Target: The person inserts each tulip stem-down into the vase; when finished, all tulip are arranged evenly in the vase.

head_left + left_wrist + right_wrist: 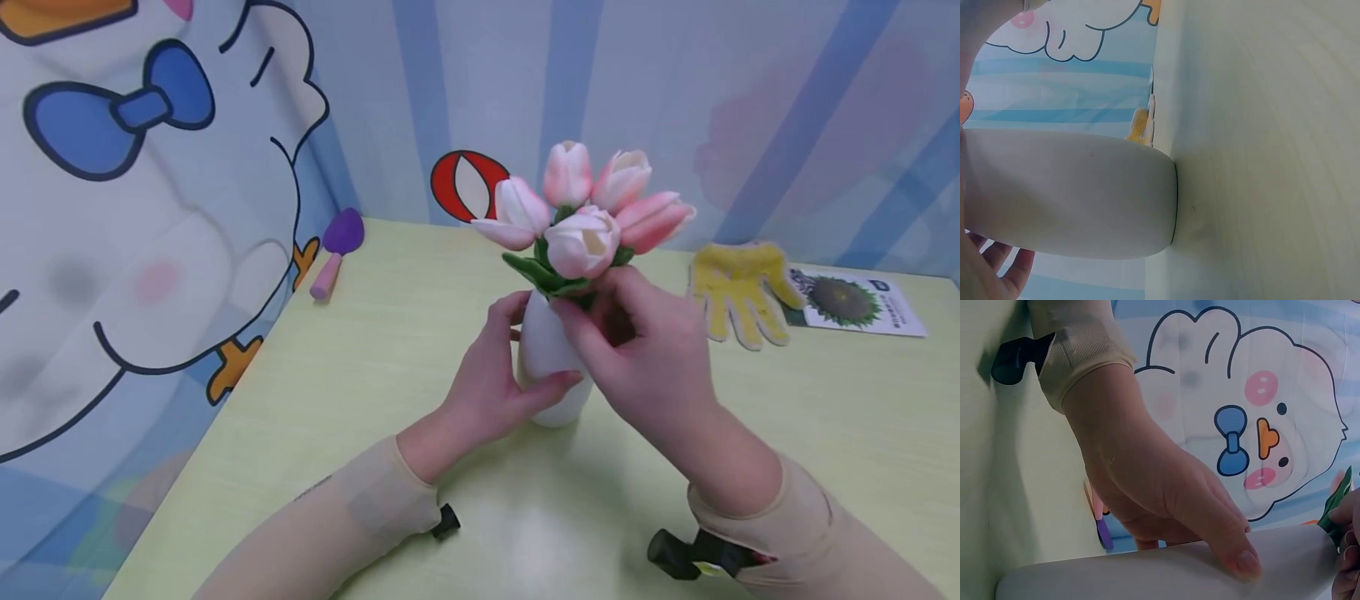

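A white vase (pixel 546 346) stands upright on the table, filled with pink-and-white tulips (pixel 585 243) whose green leaves (pixel 536 271) spread at its mouth. My left hand (pixel 483 379) grips the vase's side, thumb across the front and fingers behind. At the rim, my right hand (pixel 660 346) has its fingers curled and pinches the tulips just under the blooms; its fingertips are partly hidden by leaves. In the left wrist view the vase (pixel 1072 194) lies sideways across the picture, its base on the table. The right wrist view shows fingers of my right hand (pixel 1349 550) against a green leaf (pixel 1337 503).
A purple trowel with a pink handle (pixel 327 275) lies at the table's left edge. At the back right are a yellow glove (pixel 738 287) and a card with a sunflower-head picture (pixel 903 312). Printed cartoon backdrops (pixel 645 75) rise behind and to the left.
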Motion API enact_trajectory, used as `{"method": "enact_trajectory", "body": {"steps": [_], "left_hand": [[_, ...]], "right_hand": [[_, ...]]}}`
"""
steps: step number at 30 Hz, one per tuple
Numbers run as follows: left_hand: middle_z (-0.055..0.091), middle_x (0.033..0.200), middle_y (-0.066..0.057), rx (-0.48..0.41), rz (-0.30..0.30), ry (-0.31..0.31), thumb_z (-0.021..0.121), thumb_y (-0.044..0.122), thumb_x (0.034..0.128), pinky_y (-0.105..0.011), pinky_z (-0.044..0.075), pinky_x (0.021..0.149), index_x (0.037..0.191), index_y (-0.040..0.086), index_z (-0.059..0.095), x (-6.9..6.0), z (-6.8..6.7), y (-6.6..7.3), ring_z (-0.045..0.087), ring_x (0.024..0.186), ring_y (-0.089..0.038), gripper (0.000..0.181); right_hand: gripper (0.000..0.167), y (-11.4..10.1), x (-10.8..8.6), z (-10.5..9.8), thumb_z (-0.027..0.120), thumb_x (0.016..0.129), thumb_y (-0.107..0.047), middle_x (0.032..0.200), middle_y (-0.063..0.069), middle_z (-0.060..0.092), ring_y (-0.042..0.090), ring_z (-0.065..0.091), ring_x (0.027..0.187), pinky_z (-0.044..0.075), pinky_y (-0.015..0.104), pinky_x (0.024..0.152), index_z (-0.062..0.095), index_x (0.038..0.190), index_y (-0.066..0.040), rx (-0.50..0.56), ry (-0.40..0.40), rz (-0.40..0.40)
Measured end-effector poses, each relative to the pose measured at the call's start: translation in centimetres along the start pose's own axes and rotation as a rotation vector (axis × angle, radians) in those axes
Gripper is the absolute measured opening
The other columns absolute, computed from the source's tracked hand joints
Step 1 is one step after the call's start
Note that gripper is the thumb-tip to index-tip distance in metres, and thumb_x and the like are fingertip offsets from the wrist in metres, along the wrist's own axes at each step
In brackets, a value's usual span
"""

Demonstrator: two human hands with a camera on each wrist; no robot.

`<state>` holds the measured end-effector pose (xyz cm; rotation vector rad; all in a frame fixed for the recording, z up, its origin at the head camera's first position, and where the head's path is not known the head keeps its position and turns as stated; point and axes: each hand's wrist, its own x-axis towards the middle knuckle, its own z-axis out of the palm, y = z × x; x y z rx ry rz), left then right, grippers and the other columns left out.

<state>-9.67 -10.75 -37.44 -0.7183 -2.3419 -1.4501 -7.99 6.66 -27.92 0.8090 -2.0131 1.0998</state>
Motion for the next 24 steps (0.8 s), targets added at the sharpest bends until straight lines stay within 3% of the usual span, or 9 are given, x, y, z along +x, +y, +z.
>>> {"method": "enact_trajectory", "body": {"steps": [9, 14, 17, 21, 24], "left_hand": [[0.053, 0.145, -0.004, 0.023, 0.007, 0.004, 0.084, 0.028, 0.0835, -0.038, 0.052, 0.103, 0.15, 0.01, 0.03, -0.2, -0.4, 0.1, 0.056, 0.125, -0.018, 0.088], [0.053, 0.145, -0.003, 0.03, -0.004, 0.002, 0.084, 0.028, 0.0834, -0.04, 0.052, 0.103, 0.151, 0.011, 0.028, -0.3, -0.8, -0.1, 0.055, 0.125, -0.019, 0.09], [0.052, 0.145, -0.004, 0.032, -0.001, -0.005, 0.085, 0.029, 0.0834, -0.04, 0.052, 0.102, 0.152, 0.011, 0.028, -0.3, -1.1, -0.2, 0.055, 0.126, -0.02, 0.091], [0.053, 0.144, -0.005, 0.021, 0.016, -0.012, 0.086, 0.029, 0.0831, -0.04, 0.053, 0.101, 0.152, 0.012, 0.027, -0.6, -1.5, -0.6, 0.056, 0.126, -0.02, 0.093], [0.054, 0.142, -0.008, -0.002, 0.055, 0.003, 0.079, 0.034, 0.0888, -0.042, 0.053, 0.101, 0.153, 0.012, 0.023, -0.7, -2.0, -1.1, 0.057, 0.126, -0.022, 0.088]], "right_hand": [[0.014, -0.4, -0.5, 0.4, 0.076, 0.084, -0.001, 0.057, -0.003, 0.045, 0.01, 0.039, 0.053, 0.031, 0.02, 0.05, 0.063, 0.081, -0.005, -0.023, -0.004, 0.048], [0.013, -0.5, -1.0, 0.3, 0.075, 0.086, -0.001, 0.062, -0.003, 0.05, 0.009, 0.041, 0.054, 0.033, 0.019, 0.05, 0.07, 0.097, -0.005, 0.029, -0.047, 0.069], [0.019, -0.2, -1.6, -0.3, 0.075, 0.087, 0.001, 0.066, -0.003, 0.053, 0.008, 0.042, 0.055, 0.035, 0.018, 0.051, 0.069, 0.104, -0.004, 0.033, -0.07, 0.075], [0.022, 0.5, -2.3, -1.7, 0.072, 0.087, 0.003, 0.067, -0.003, 0.055, 0.005, 0.043, 0.056, 0.037, 0.017, 0.052, 0.068, 0.108, -0.002, 0.016, -0.046, 0.075], [0.022, 1.1, -2.7, -2.9, 0.07, 0.087, 0.005, 0.07, -0.001, 0.058, 0.002, 0.045, 0.058, 0.039, 0.015, 0.054, 0.068, 0.109, 0.001, -0.001, -0.038, 0.086]]}}
